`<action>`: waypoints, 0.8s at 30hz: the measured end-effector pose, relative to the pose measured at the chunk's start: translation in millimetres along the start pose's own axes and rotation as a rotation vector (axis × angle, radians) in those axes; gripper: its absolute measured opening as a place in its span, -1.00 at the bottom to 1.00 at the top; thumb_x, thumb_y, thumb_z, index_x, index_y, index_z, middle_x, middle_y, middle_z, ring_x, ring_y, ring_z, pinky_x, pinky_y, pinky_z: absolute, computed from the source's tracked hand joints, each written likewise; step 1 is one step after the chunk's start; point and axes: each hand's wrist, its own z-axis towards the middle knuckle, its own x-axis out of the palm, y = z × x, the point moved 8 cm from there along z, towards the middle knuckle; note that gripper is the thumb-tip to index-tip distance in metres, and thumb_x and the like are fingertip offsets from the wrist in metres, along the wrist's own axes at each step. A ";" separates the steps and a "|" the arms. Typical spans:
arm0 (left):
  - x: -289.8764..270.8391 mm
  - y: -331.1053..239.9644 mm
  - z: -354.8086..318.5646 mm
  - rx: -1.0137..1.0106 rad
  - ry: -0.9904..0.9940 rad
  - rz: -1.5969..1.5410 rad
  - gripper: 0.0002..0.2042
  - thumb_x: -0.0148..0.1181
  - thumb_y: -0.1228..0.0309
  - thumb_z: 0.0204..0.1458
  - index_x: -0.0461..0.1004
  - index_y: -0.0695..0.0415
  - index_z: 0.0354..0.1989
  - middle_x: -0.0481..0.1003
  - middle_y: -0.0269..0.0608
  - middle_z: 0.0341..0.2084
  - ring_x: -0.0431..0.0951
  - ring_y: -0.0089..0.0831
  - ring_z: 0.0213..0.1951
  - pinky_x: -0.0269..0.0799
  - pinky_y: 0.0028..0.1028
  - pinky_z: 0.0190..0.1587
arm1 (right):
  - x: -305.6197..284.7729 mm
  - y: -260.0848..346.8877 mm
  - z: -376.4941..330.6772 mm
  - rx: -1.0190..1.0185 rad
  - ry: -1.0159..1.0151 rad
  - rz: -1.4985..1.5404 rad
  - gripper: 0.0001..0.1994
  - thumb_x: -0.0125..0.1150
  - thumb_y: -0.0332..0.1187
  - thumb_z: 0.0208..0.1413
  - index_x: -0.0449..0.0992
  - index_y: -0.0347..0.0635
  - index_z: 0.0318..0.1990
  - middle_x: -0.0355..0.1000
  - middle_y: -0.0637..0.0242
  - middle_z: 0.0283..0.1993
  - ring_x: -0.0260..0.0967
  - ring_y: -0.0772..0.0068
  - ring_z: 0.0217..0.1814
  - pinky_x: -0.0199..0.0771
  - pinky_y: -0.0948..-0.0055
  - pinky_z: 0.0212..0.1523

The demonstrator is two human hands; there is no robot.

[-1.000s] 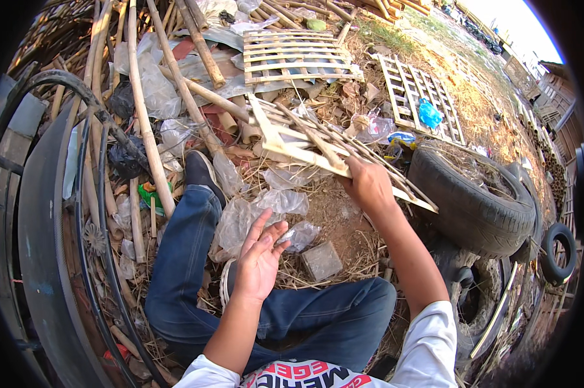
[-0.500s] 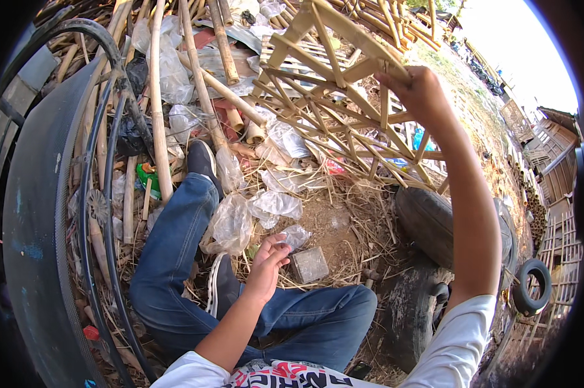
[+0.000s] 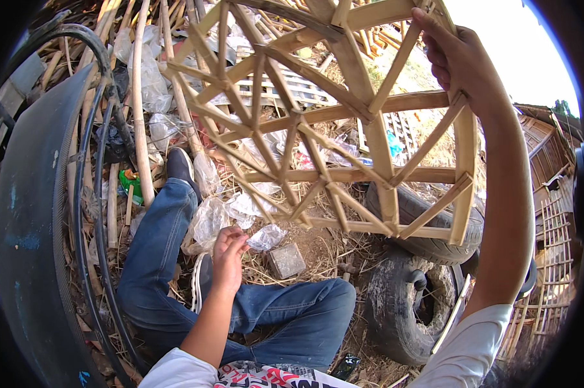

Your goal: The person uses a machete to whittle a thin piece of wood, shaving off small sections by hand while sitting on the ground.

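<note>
A lattice frame of split bamboo strips [image 3: 377, 142] is held up before me, tilted, with crossing slats forming triangles. My right hand [image 3: 457, 64] grips its upper right corner, fingers curled round the edge strip. Low in front of my lap is my left hand [image 3: 227, 258], its fingers bent and thumb close to the fingertips. Whatever may be pinched there is too small to make out. Beside those fingertips lies a crumpled clear plastic bag [image 3: 266, 237], with a grey square block [image 3: 286, 260] on the dirt just right of it.
Old tyres [image 3: 402, 310] lie on the right, near my knee. To the left stands a black metal-framed chair [image 3: 39, 226]. Long bamboo poles [image 3: 138, 110] and plastic scraps cover the ground ahead. A woven bamboo structure [image 3: 550, 258] is at far right.
My right hand has raised the bamboo frame and turned it, so its lattice now faces me more fully. The view has shifted a little; my left hand keeps its bent shape.
</note>
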 end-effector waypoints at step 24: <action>-123.2 -107.8 32.0 0.372 -0.449 0.768 -0.87 0.02 0.58 0.10 0.29 0.17 -0.18 0.31 -0.29 -0.27 0.34 -0.52 -0.12 0.21 -0.51 -0.02 | 61.4 -540.3 111.2 0.568 -1.165 0.983 -0.66 -0.10 -0.15 0.32 0.28 -0.33 -0.25 0.38 0.17 -0.46 0.46 0.17 -0.45 0.63 0.20 -0.33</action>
